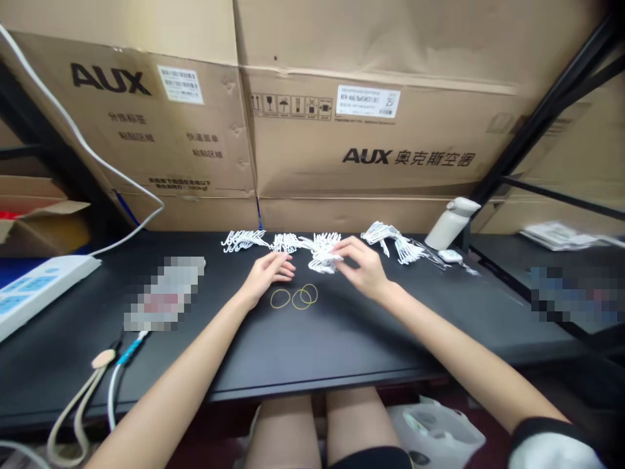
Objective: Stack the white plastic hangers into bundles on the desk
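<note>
Bunches of small white hooks lie along the back of the black desk. My right hand [361, 264] pinches one bunch of white hooks [323, 258] near the middle. My left hand [269, 273] rests to the left of it, fingers loosely stretched and holding nothing. Just behind that hand is another bunch of white hooks [286, 243]. Further left lies a third bunch [243, 240], and more white hooks [396, 242] spread out on the right. Several thin yellow rubber bands [280, 299] lie on the desk between my forearms.
A white bottle [449, 223] and a small white case [450, 256] stand at the back right. On the left are a power strip [43, 290], a blurred-out phone-like object [166, 293] with a cable, and a strap [78, 423]. Large cardboard [303, 176] walls off the back.
</note>
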`<state>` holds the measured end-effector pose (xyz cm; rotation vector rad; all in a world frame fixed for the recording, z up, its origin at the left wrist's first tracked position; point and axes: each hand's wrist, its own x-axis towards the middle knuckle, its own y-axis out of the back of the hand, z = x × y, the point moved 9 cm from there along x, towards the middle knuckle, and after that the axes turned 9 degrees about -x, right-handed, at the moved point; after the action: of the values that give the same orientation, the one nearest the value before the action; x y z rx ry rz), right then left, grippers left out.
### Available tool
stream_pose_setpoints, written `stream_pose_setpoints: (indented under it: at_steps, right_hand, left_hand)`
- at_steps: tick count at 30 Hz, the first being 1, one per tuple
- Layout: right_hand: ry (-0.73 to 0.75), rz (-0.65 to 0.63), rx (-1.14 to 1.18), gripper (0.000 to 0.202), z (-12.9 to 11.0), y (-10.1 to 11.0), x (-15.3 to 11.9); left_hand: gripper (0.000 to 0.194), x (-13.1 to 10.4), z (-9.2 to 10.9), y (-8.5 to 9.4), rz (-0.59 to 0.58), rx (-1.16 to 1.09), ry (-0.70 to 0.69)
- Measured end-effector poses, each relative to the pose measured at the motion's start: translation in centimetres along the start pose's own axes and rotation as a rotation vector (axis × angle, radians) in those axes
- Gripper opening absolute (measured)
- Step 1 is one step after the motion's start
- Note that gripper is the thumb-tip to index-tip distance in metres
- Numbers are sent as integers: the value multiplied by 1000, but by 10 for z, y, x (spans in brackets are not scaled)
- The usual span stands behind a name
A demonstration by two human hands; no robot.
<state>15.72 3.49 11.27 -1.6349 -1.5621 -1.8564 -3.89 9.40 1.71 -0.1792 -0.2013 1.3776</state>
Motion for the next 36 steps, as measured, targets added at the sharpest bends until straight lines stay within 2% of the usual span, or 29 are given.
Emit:
stream_pose_setpoints:
  at_steps: [2,4,6,8,10,12,15,18,20,24,29,32,36]
  right_hand:
    - [203,81,-7,10,-34,-10,-3]
    - [344,120,-51,13,-58,-21,-8]
    - [394,132,-105,10,-67,-30,-13]
    - [389,99,-120,7,-68,-38,-14]
    - [347,44,-65,8,-63,-42,-15]
    - [245,20,44,13,-55,-40,-14]
    - [56,62,168,18,-41,-29,-13]
    - [-84,64,193,13,-32,-28,-14]
    - [-158,8,199,9,-26,-34,-14]
    - [-213,-118,224,6,-21,-47,-15]
    - [-246,-209,267,7,-23,-52,-16]
    - [-337,-300,409,9,-21,-60,-20]
    - [-392,-373,549,13,-12,-64,-21]
  left_hand:
    - [53,-9,-1,-18,-153,-49,58]
    - [53,-18,0,-32,-278,-65,88]
    - [49,-25,1,-39,-343,4,98]
    - [49,-26,4,-39,-336,89,76]
    - [49,-25,4,-36,-306,114,82]
    - [48,-23,2,-34,-283,96,103]
    - [45,-22,0,-34,-274,63,111]
    - [40,-23,-1,-37,-294,78,118]
    - [42,-25,-2,-41,-323,104,122]
    - [49,-26,-2,-46,-327,159,99]
    - [43,-22,0,-43,-289,201,23]
    - [39,-22,3,-42,-310,177,17]
    - [37,-23,9,-35,-246,169,50]
